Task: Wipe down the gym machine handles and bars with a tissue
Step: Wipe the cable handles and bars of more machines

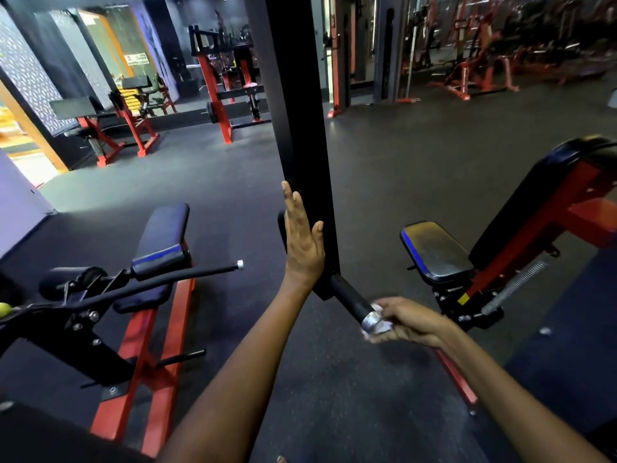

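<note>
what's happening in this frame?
A person is cleaning a gym machine. The left hand rests flat, fingers straight, against the black upright bar. The right hand holds a white tissue bunched against the metal end cap of the short black handle that sticks out near the bar's foot. The wipe looks to be at the tip of the handle. A padded seat sits to the right and a bench to the left.
</note>
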The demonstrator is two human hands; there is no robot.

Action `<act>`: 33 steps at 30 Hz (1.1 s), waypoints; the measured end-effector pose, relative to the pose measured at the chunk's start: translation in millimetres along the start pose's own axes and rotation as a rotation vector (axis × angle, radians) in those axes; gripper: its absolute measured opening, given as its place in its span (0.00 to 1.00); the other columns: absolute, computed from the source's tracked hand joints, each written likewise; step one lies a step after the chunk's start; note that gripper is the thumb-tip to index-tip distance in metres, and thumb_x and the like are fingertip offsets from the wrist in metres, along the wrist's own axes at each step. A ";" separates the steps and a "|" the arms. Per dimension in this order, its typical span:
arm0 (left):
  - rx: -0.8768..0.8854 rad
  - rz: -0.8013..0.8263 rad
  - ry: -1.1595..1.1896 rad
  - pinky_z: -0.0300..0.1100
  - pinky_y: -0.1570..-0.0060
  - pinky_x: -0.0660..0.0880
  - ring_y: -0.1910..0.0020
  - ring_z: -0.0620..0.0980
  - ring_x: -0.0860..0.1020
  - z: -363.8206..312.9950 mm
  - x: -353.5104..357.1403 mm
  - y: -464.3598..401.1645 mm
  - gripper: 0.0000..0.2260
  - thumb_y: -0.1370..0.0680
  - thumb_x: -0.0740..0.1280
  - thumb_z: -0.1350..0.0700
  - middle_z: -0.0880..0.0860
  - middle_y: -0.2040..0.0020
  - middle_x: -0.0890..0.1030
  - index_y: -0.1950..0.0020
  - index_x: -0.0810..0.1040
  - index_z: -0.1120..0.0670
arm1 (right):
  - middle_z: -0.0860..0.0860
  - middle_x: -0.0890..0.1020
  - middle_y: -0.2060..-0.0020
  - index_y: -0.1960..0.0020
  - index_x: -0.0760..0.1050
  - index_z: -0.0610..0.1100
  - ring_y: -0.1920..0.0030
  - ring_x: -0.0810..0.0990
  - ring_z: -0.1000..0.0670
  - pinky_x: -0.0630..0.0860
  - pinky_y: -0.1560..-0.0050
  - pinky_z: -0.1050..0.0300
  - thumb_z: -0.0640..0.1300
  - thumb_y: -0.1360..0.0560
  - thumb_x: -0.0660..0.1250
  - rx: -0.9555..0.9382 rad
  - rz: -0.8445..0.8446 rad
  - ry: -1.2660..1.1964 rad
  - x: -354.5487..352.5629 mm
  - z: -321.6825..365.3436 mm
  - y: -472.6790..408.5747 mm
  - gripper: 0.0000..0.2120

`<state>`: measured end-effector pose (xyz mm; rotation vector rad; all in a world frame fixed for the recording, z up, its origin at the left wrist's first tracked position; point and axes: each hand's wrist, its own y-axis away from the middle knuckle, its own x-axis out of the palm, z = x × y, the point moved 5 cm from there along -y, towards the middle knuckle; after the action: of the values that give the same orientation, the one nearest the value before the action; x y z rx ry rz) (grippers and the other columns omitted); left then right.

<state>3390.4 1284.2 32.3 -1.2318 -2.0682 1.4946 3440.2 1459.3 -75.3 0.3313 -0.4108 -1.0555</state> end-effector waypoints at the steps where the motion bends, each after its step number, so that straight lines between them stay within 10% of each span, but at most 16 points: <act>1: -0.004 -0.002 0.001 0.42 0.24 0.47 0.22 0.43 0.43 -0.2 0.2 0.0 0.27 0.16 0.50 0.50 0.38 0.22 0.37 0.22 0.38 0.41 | 0.38 0.79 0.62 0.58 0.74 0.35 0.62 0.80 0.44 0.80 0.58 0.52 0.29 0.23 0.54 -0.042 -0.078 0.115 -10.4 2.5 1.7 0.11; 5: -0.017 -0.002 0.000 0.43 0.24 0.48 0.22 0.43 0.44 0.9 1.7 0.8 0.26 0.16 0.50 0.50 0.38 0.22 0.38 0.22 0.38 0.41 | 0.43 0.81 0.52 0.49 0.80 0.33 0.58 0.81 0.57 0.75 0.56 0.68 0.28 0.25 0.59 -0.498 -0.518 0.540 -0.1 54.9 -9.0 0.12; 10: 0.004 0.010 0.005 0.50 0.23 0.47 0.22 0.45 0.42 5.7 -0.2 1.3 0.27 0.15 0.49 0.49 0.39 0.22 0.37 0.22 0.37 0.41 | 0.54 0.81 0.43 0.43 0.80 0.54 0.44 0.79 0.56 0.72 0.41 0.59 0.50 0.23 0.64 -0.768 -0.364 1.120 36.4 36.1 1.7 0.11; 13: 0.006 0.034 -0.015 0.48 0.23 0.45 0.22 0.46 0.41 6.8 -1.3 0.4 0.28 0.16 0.50 0.49 0.40 0.22 0.36 0.22 0.36 0.41 | 0.53 0.76 0.38 0.38 0.78 0.45 0.40 0.76 0.56 0.66 0.38 0.73 0.31 0.31 0.63 -0.855 -0.327 1.153 17.0 18.7 37.2 0.23; 16: -0.004 0.070 -0.061 0.51 0.23 0.44 0.22 0.46 0.39 8.0 -1.0 2.1 0.31 0.17 0.53 0.46 0.40 0.23 0.33 0.23 0.33 0.42 | 0.45 0.83 0.49 0.47 0.81 0.40 0.51 0.83 0.47 0.76 0.48 0.62 0.34 0.29 0.60 -0.974 -0.387 1.221 9.8 24.8 43.4 0.15; 27: 0.039 0.106 -0.051 0.49 0.23 0.44 0.22 0.47 0.39 8.1 -1.3 0.6 0.30 0.16 0.52 0.46 0.41 0.23 0.33 0.23 0.34 0.42 | 0.43 0.77 0.50 0.45 0.78 0.37 0.50 0.77 0.45 0.75 0.51 0.53 0.38 0.23 0.58 -0.846 -0.488 1.299 38.3 41.1 -10.7 0.12; 33: 0.017 0.106 -0.050 0.50 0.23 0.46 0.22 0.47 0.40 10.2 -1.4 1.6 0.29 0.16 0.50 0.44 0.41 0.23 0.33 0.23 0.33 0.41 | 0.46 0.73 0.62 0.61 0.71 0.41 0.62 0.74 0.46 0.64 0.66 0.54 0.40 0.24 0.62 -0.757 -0.551 1.057 63.0 64.4 -18.5 0.07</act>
<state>3385.2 1277.0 27.0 -1.3294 -2.0458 1.6023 3422.3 1390.6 -16.8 0.2733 1.0627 -1.3168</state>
